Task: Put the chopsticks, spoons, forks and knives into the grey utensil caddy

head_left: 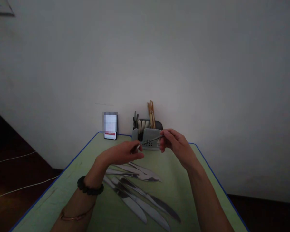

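Observation:
A slim, shiny metal piece of cutlery spans the gap between my hands above the table, slightly tilted with its right end higher. My left hand closes its fingers on the left end, which hides its shape. Thumb and fingertips of my right hand pinch the other end. Just behind it stands a grey cutlery holder with white handles, dark handles and wooden chopsticks upright in it. Below my hands lie several metal table knives, and nearer my left hand a second group of metal cutlery.
A phone with a lit screen leans on the wall at the table's back left. The green table has a blue edge and touches the wall. White cables run at the left, over a dark floor.

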`<state>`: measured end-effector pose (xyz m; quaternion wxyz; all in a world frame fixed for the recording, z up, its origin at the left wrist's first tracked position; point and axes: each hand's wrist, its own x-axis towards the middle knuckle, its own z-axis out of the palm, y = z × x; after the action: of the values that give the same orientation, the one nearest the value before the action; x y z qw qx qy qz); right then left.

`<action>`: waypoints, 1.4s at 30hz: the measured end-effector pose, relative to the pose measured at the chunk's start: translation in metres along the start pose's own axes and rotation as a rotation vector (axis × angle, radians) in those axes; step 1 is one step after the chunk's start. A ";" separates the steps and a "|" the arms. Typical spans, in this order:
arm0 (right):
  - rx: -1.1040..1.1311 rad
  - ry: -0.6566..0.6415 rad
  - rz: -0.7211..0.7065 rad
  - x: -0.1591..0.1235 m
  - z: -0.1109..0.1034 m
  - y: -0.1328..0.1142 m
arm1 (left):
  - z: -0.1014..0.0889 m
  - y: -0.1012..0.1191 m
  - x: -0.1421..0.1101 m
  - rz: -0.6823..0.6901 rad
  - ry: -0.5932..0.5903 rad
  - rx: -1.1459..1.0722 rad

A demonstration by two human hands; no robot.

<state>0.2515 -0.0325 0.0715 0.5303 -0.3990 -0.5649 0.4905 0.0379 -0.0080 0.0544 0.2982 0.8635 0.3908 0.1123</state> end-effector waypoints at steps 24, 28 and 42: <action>-0.636 0.087 -0.315 0.054 0.018 -0.047 | -0.014 -0.083 0.064 -0.037 0.792 -0.017; -0.972 -0.049 -0.355 0.080 0.029 -0.048 | -0.012 -0.091 0.072 -0.018 0.729 -0.044; -1.305 -0.452 -0.118 0.141 0.055 -0.012 | -0.020 -0.095 0.070 -0.004 0.642 -0.313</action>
<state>0.1807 0.0951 0.1154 0.0770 -0.4930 -0.8617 0.0918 0.0186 0.1014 0.0101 0.2891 0.7272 0.4444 0.4360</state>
